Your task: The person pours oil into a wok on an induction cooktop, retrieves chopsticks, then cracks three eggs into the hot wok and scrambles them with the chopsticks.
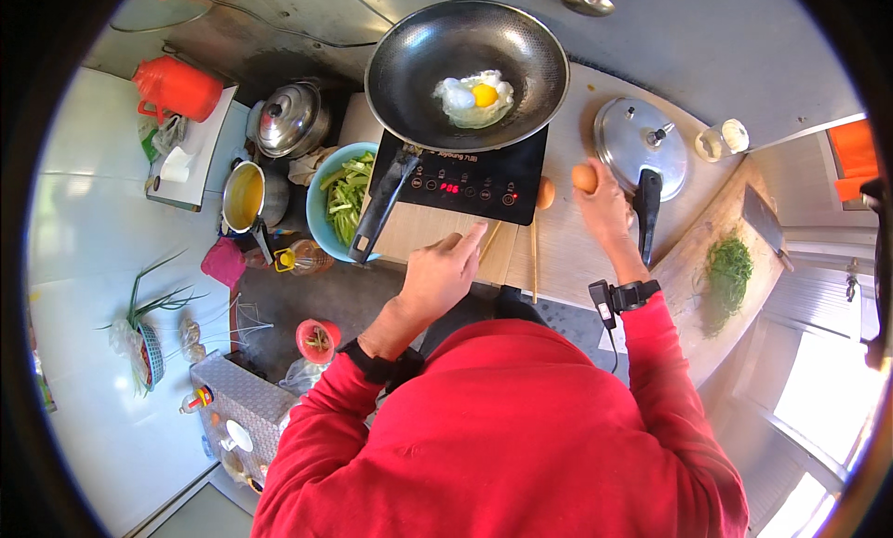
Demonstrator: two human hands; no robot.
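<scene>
Second-egg step: right hand (605, 208) pinches brown egg (584, 177) at wok's (521, 92) four o'clock; left hand (442, 273), empty, points at cooktop (484, 180); cracking likely follows.

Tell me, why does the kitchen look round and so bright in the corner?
Head view: a fisheye lens bends straight edges, so the wooden board curves and a black ring frames everything; daylight glares white at the lower right; the egg in the wok and both hands look sharp.

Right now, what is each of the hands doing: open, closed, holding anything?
Left hand: empty, index finger extended toward the induction cooker control panel.
Right hand: closed on a brown egg.
</scene>
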